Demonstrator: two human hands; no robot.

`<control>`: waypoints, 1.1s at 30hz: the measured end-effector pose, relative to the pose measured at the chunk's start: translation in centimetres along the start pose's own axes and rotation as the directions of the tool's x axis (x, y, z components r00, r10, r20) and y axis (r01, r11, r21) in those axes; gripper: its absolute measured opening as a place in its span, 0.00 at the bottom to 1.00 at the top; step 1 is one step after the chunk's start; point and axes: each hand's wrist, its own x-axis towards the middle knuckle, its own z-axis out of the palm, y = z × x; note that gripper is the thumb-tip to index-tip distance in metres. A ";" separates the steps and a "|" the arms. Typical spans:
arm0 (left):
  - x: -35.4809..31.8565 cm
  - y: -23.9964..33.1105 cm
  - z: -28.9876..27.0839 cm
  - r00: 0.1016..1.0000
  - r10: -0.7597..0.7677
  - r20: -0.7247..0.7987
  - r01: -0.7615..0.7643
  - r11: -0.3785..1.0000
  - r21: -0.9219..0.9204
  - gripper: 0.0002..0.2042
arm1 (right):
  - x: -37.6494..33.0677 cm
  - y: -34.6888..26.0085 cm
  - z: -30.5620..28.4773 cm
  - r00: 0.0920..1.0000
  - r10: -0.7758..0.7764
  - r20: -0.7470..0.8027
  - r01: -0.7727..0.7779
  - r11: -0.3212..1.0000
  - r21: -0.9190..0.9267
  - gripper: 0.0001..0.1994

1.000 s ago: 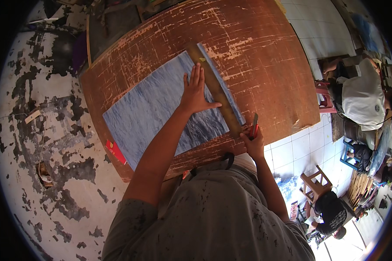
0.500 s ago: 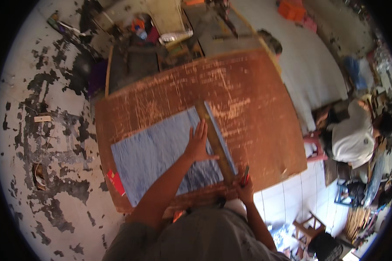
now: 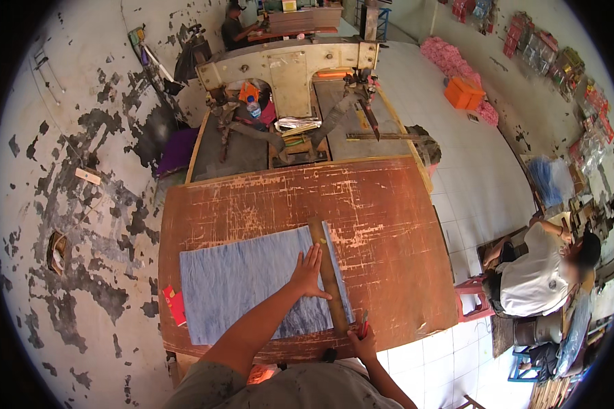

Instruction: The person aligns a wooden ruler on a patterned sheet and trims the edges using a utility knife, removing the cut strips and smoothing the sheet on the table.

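A sheet with a blue-grey streaked surface (image 3: pixel 242 283) lies flat on the scratched brown board (image 3: pixel 402 245). Across its right part runs a long brownish straightedge (image 3: pixel 334 300), leaving a narrow strip of the sheet showing to the right. My left hand (image 3: pixel 308 274) is pressed down with fingers spread, its fingertips and thumb on the straightedge. By the near end of the straightedge, my right hand (image 3: pixel 364 346) is closed around a red utility knife (image 3: pixel 364 328), tip upward in the picture. I cannot tell whether its blade touches the sheet.
A red packet (image 3: pixel 174 305) lies beside the sheet's left edge. Beyond the board stands a large pale machine frame (image 3: pixel 290 78), with a bottle (image 3: pixel 253 107) and tools on its bed. One person (image 3: pixel 535 273) sits low at the right; another (image 3: pixel 239 28) is at the far end.
My view has tilted up, so the board sits lower and more of the far room shows. Both hands keep about the same places at the straightedge.
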 end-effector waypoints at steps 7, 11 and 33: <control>0.0 0.5 0.0 1.000 -0.029 0.004 0.029 0.999 0.015 0.83 | 1.4 1.5 -1.1 0.992 -0.040 0.120 0.014 0.977 0.211 0.18; -0.1 0.6 0.1 0.999 -0.052 0.002 0.052 0.999 0.011 0.83 | 2.1 0.2 -1.9 0.985 -0.044 0.170 0.015 0.986 0.169 0.18; -0.1 1.3 -0.1 0.997 -0.081 0.014 0.080 0.995 0.052 0.86 | 5.2 1.9 -7.3 0.981 -0.130 0.144 0.137 0.990 -0.042 0.13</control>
